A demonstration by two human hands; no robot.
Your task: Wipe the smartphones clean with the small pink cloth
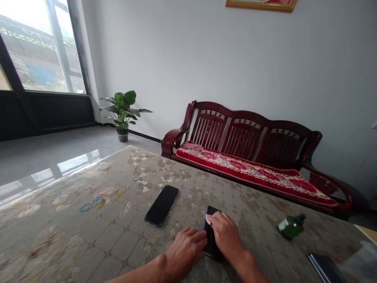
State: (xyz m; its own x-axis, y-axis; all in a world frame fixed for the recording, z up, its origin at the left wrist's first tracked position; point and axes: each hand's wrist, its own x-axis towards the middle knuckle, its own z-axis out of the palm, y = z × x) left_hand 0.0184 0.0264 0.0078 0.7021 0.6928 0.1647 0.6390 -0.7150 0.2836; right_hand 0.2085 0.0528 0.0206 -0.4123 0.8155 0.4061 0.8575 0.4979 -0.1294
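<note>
A thin, dark oblong phone (211,244) lies on the floral, lattice-patterned tablecloth (112,239). The left hand (187,245) touches its side, the right hand (227,235) overlaps its face; whether either clamps it, I cannot tell. Nearby are a smooth black phone (161,205) and a translucent green bottle (290,228).

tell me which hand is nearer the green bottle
Right. The right hand is on a phone, to the left of the bottle with bare tabletop between. The left hand is at that phone's left edge, farther from the bottle.
</note>
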